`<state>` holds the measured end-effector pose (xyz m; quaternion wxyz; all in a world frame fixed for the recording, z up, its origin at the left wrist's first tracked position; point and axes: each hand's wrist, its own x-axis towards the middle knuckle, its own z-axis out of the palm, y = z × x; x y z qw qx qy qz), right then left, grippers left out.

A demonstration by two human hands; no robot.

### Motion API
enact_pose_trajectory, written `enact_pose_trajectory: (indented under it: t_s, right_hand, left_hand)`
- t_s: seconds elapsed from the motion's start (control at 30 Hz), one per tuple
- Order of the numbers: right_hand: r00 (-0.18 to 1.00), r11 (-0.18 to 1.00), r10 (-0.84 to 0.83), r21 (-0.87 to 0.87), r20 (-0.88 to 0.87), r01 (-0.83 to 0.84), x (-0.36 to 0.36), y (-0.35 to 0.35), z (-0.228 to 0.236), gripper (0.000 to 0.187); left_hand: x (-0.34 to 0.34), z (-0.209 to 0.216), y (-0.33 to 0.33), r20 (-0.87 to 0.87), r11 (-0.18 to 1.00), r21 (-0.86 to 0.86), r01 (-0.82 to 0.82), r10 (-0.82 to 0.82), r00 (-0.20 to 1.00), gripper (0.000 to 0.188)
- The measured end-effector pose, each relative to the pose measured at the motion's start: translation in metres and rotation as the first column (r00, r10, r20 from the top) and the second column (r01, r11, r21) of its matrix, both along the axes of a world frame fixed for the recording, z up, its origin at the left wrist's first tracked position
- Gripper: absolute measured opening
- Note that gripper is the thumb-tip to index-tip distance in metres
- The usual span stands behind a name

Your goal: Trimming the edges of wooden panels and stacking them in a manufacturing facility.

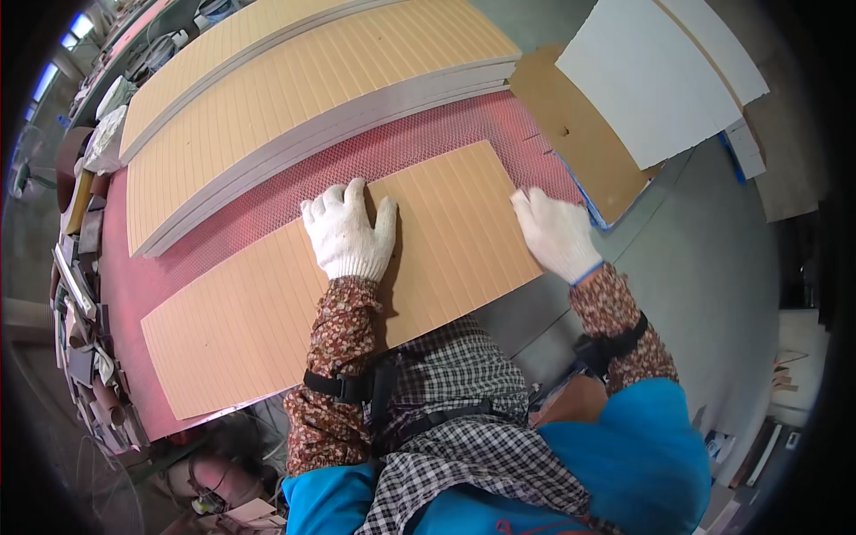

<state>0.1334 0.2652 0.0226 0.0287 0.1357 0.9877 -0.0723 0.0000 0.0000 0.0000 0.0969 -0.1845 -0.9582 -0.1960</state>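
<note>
A long tan panel with evenly spaced grooves (446,223) lies flat in front of me, its near edge close to my checked apron. My left hand (348,230), in a white knit glove, rests palm down on the panel's face, with the fingers stretched and the thumb apart. At the panel's right end is my right hand (559,234), gloved the same way, its fingers curled together against the short edge. Whatever it may pinch there is hidden.
Behind the panel, stacks of similar grooved boards (330,94) stand on the red textured table top (267,209). White sheets (651,80) and brown cardboard (580,134) lie at the far right. Scraps and offcuts (89,357) crowd the left side, with grey floor (687,267) on the right.
</note>
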Motion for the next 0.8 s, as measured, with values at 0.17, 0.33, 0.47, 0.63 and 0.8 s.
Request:
enact_pose_trajectory:
  t_s: [0.17,0.33,0.47,0.63,0.8]
  right_hand:
    - [0.982,0.999,0.053,0.009,-0.179,-0.052,-0.071,0.023,-0.01,0.044]
    - [0.998,0.999,0.037,0.003,-0.059,-0.037,-0.123,0.024,0.006,0.043]
    - [0.983,0.981,0.178,0.078,0.036,-0.18,-0.146,0.022,0.023,0.035]
    - [0.976,0.967,0.219,0.133,0.01,-0.218,-0.135,0.015,0.02,0.029]
    - [0.976,0.968,0.203,0.164,-0.074,-0.189,-0.075,0.012,0.009,0.025]
  left_hand:
    - [-0.003,-0.001,0.005,-0.086,1.0,0.005,0.029,-0.029,0.996,0.053]
    - [-0.003,0.0,0.003,-0.058,1.0,0.001,0.023,-0.023,0.998,0.052]
    - [-0.004,0.001,0.003,-0.059,1.0,0.006,0.02,-0.02,0.998,0.053]
    - [-0.004,0.001,0.001,-0.035,1.0,0.014,0.007,-0.007,0.999,0.052]
    - [-0.004,0.002,0.001,-0.023,1.0,0.02,0.004,-0.004,1.0,0.052]
